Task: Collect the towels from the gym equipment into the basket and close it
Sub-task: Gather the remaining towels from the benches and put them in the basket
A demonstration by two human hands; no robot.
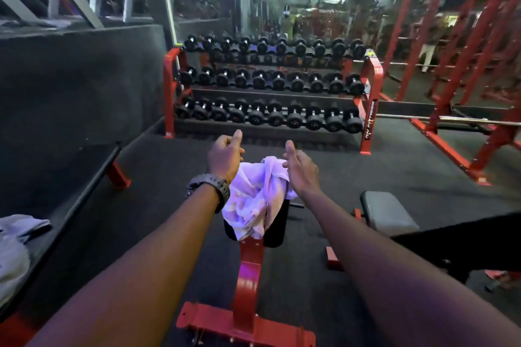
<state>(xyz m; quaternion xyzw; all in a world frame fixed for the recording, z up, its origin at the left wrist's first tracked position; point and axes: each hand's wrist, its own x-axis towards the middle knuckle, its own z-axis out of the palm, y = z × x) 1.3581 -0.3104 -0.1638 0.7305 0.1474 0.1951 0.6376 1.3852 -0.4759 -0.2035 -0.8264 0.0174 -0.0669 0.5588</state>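
A crumpled white towel [255, 197] lies draped over the black padded top of a red-framed bench [248, 270] in front of me. My left hand [225, 156], with a black watch on its wrist, hovers just left of and above the towel, fingers loosely curled and empty. My right hand [300, 167] hangs just right of the towel, fingers spread, holding nothing. Neither hand grips the cloth. A second pale grey towel [15, 245] lies on a flat black bench at the far left edge. No basket is in view.
A red dumbbell rack [270, 87] with three rows of black dumbbells stands ahead. The flat black bench [70, 183] runs along the left. A grey-padded bench [387, 213] sits to the right, and red squat racks [465, 79] fill the right side. The floor is black rubber.
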